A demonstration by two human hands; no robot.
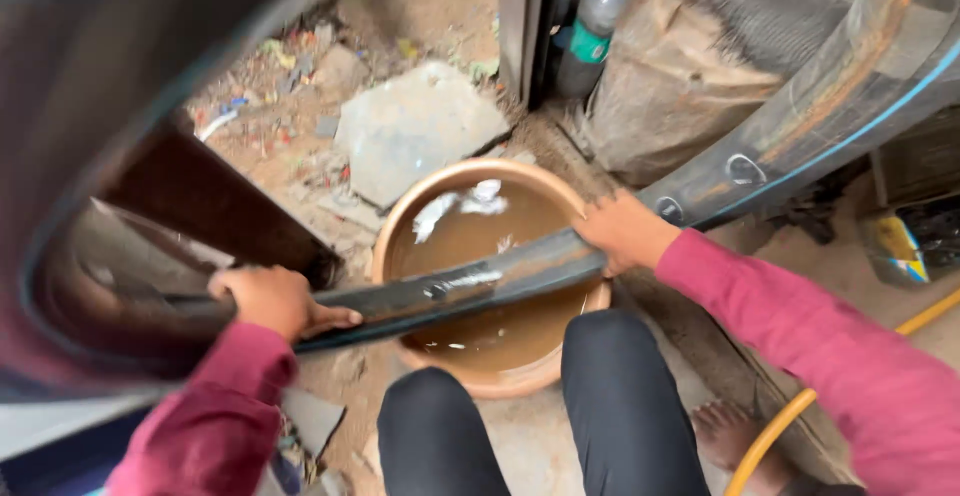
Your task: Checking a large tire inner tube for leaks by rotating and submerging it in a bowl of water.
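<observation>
Nearest to us are our own knees in dark trousers [560, 406], and just past them sits the round, terracotta-coloured basin [480, 381] filled with murky brown water, a few pale scraps floating on its surface. Across that basin we hold a long black rubber inner tube [470, 284], wet and glossy where it dips into the water, its loop sweeping up large on both sides of the view, with a thin blue line along its outer edge and oval patches on the stretch at upper right. Our left hand [272, 301] is closed over the tube left of the basin, fingers curled on top and thumb lying along it; our right hand [622, 231] is wrapped over it at the basin's far right rim, fingers folded down out of sight. We judge the tube light, soft and floppy, slick when wet, so it wants a grip from both hands well apart, as now, pressing one short section under at a time. Around us lie packed reddish dirt, a flat grey stone slab [415, 126], a clear plastic bottle with a green cap [598, 11], a coarse sack [690, 66] and a yellow hose [790, 416] beside our bare foot.
</observation>
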